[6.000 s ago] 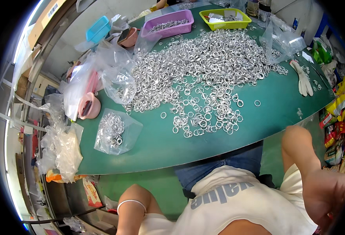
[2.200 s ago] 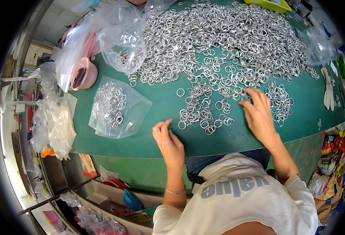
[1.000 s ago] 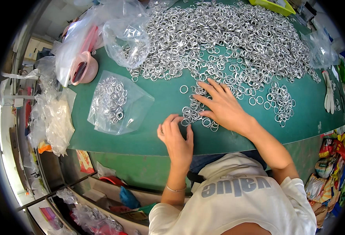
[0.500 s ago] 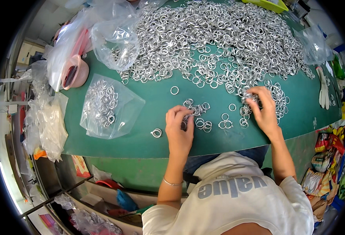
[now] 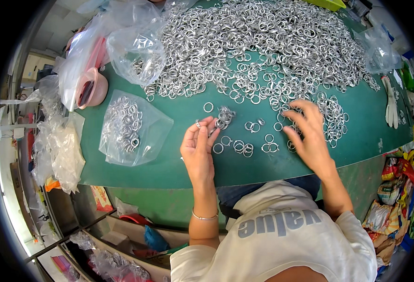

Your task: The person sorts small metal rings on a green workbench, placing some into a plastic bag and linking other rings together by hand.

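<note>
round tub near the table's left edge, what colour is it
The tub is pale pink, best seen in the head view.

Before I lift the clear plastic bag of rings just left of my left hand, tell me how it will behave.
The clear plastic bag looks thin and creased, so it will likely sag and fold. The silvery metal rings inside bunch toward its left, so it may hang lopsided; loosely heaped, they could shift.
</note>
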Demonstrator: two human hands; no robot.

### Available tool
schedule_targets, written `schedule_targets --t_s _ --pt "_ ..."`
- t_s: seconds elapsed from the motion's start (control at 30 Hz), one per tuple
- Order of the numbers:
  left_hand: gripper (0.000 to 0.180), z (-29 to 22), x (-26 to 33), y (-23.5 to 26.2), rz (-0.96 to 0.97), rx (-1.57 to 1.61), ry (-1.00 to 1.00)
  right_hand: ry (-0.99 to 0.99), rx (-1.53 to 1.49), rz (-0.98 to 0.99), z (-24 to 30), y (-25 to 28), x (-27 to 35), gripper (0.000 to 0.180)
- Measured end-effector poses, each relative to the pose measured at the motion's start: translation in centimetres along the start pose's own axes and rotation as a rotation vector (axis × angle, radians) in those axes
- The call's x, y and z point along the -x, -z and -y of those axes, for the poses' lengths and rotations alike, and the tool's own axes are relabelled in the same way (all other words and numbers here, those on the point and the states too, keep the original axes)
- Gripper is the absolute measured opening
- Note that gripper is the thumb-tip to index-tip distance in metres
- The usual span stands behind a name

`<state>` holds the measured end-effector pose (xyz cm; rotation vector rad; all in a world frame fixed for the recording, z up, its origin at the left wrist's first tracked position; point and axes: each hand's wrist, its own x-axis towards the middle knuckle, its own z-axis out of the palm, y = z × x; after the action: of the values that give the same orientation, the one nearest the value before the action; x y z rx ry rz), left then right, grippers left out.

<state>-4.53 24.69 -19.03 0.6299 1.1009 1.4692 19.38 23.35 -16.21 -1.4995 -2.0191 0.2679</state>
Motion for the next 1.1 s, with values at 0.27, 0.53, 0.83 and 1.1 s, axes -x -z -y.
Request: schedule_targets --t_s 0.27,0.53,0.83,1.1 --pt "0.025 -0.7 1.0 0.2 0.053 -0.527 -0.236 0.167 -0.125 0.127 5.3 -5.8 -1.6 0.022" --pt "0.03 -0.2 1.8 1.2 0.046 -0.679 -0.405 0.147 -0.084 0.06 6.2 -7.5 -1.9 0.011" --pt "0.036 -0.6 4.3 -1.2 0.23 -1.305 -0.493 0.165 -0.136 0.119 5.0 -5.7 -1.2 0.025" --pt "0.03 0.6 3.9 -0.7 0.221 -1.264 -0.517 0.006 -0.025 0.02 1.1 -0.6 2.1 0.034"
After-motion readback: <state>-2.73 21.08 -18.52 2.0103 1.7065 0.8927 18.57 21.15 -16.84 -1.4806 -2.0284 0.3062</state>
